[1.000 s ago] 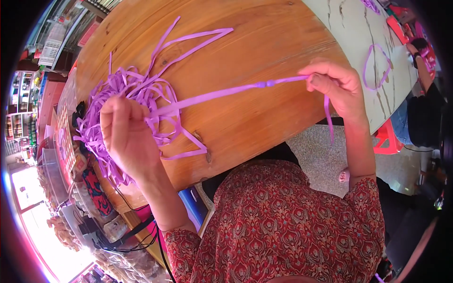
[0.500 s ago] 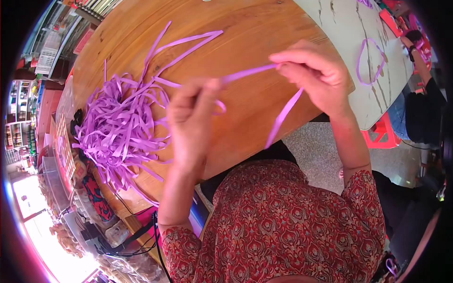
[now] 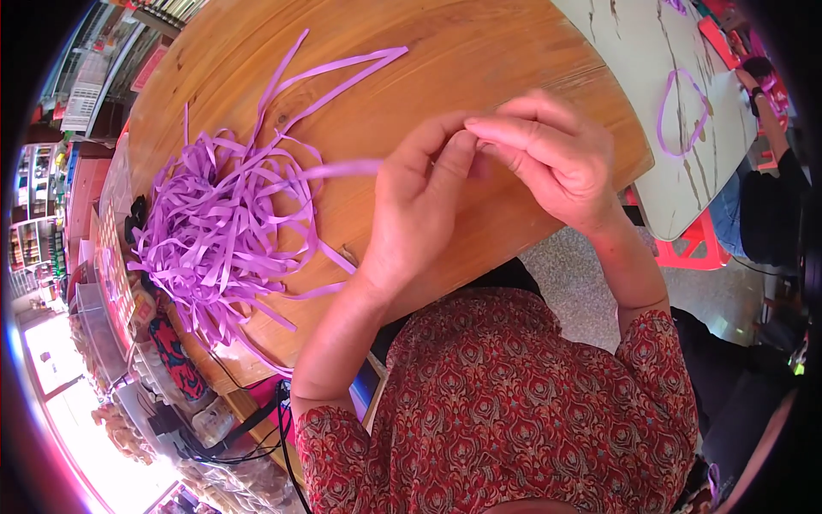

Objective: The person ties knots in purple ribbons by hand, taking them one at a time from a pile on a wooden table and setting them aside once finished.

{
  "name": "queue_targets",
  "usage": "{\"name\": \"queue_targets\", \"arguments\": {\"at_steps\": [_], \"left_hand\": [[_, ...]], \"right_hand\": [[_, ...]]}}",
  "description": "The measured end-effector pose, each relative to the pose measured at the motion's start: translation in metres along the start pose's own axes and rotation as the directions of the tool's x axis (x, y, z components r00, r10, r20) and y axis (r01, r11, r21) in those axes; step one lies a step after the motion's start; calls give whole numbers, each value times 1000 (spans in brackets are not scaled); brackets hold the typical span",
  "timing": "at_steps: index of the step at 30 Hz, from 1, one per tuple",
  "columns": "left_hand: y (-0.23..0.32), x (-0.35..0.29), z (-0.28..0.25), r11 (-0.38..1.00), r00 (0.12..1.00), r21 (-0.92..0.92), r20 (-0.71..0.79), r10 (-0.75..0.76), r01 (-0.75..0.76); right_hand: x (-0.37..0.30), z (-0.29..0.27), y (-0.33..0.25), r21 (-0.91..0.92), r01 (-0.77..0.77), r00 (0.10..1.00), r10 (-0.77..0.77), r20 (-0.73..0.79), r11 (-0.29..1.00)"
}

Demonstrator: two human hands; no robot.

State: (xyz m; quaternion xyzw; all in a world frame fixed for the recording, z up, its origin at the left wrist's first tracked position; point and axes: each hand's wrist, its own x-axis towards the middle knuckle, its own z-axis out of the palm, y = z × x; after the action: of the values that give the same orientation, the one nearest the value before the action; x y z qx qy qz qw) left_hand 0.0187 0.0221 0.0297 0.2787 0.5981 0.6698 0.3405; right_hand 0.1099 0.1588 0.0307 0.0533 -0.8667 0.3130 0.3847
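Note:
Over the wooden table [image 3: 479,60], my left hand [image 3: 411,206] and my right hand [image 3: 556,163] meet at the fingertips. Each is closed in a pinch. A flat purple ribbon [image 3: 347,168] runs from the left hand leftward to a tangled pile of purple ribbon [image 3: 218,231]. The bit of ribbon between the fingers is mostly hidden; a blurred purple piece shows just below the fingertips. Two longer strands of the pile stretch out toward the far side of the table.
A white marble-patterned table [image 3: 642,60] adjoins on the right, with a purple ribbon loop [image 3: 660,116] lying on it. Beyond are a red plastic stool [image 3: 698,244] and another person's arm [image 3: 773,133]. Cables [image 3: 240,463] and packed goods crowd the lower left.
My hands were apart with ribbon stretched between them; now their fingertips meet. The left hand moved right and away from the pile, pulling a strand along.

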Motion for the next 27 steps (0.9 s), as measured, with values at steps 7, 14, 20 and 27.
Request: {"name": "queue_targets", "arguments": {"at_steps": [7,14,20,27], "left_hand": [[-9,-1,-16,986,989,165,-144,-14,38],[-9,-2,-18,975,988,219,-137,68,-36],[-11,0,-22,889,970,429,-98,223,-161],[-8,3,-15,998,988,28,-140,-58,62]], "right_hand": [[-17,-14,9,154,-225,974,222,34,962],[-21,-15,9,2,-166,984,165,67,986],[-23,-15,3,-28,-188,961,190,199,982],[-26,-3,13,768,-514,853,326,408,382]]}}
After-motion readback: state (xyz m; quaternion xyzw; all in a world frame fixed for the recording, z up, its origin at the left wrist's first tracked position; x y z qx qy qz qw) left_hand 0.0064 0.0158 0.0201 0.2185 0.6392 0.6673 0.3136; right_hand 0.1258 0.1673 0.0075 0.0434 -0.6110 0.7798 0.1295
